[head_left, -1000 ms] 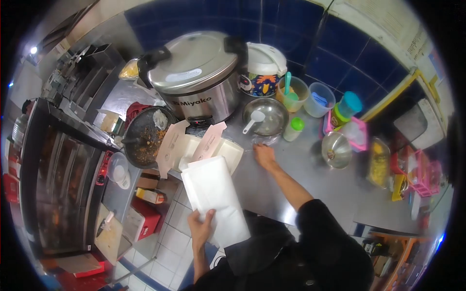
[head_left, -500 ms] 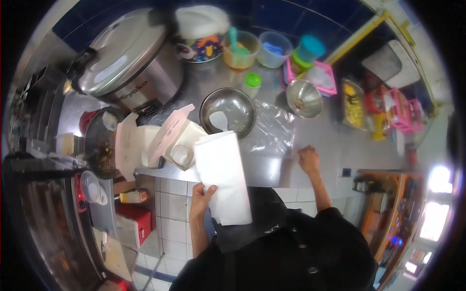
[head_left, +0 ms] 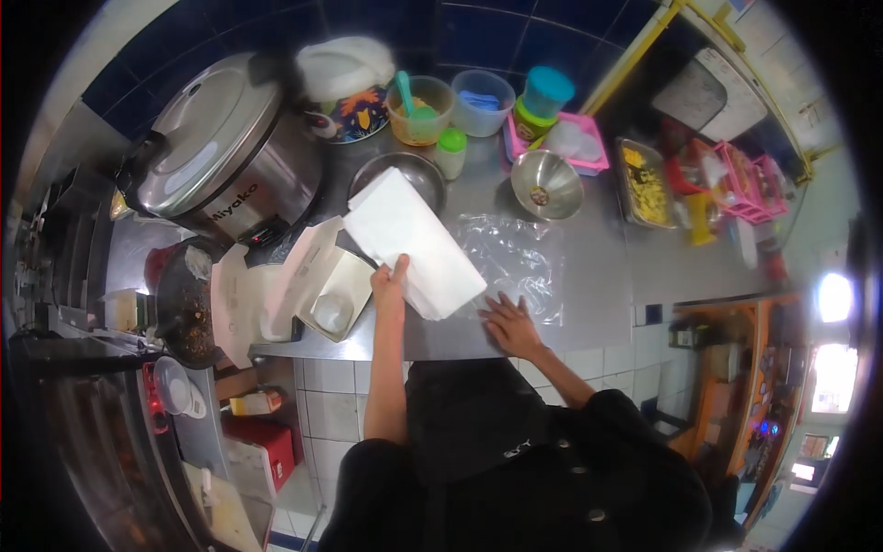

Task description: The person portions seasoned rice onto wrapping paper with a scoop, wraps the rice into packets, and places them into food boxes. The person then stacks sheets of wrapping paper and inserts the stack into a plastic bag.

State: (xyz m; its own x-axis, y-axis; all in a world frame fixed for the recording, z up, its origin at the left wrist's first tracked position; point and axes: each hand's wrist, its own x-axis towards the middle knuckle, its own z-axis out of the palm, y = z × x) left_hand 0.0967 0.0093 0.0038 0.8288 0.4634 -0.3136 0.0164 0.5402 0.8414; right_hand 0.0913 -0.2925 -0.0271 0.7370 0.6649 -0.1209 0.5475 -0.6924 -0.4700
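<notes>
My left hand [head_left: 390, 285] grips a stack of white paper sheets [head_left: 418, 244], thumb on top, over the steel counter and partly covering a metal bowl [head_left: 428, 175]. My right hand [head_left: 511, 327] has its fingers spread at the lower edge of a clear plastic sheet [head_left: 515, 267] that lies flat on the counter. Left of the paper stand two open food boxes with pinkish flaps; the nearer box [head_left: 351, 276] has a small clear cup [head_left: 332, 313] in it.
A big Miyako rice cooker [head_left: 230, 147] stands at the back left, beside a dark pan [head_left: 189, 299] of food. Plastic tubs [head_left: 483, 103], a green-lidded shaker [head_left: 451, 154], a steel bowl [head_left: 546, 186] and a tray of yellow food [head_left: 647, 184] line the back.
The view has swung rightward. The paper stack has moved forward over the metal bowl. My right hand has come back left beside the paper, and the plastic sheet now lies spread out.
</notes>
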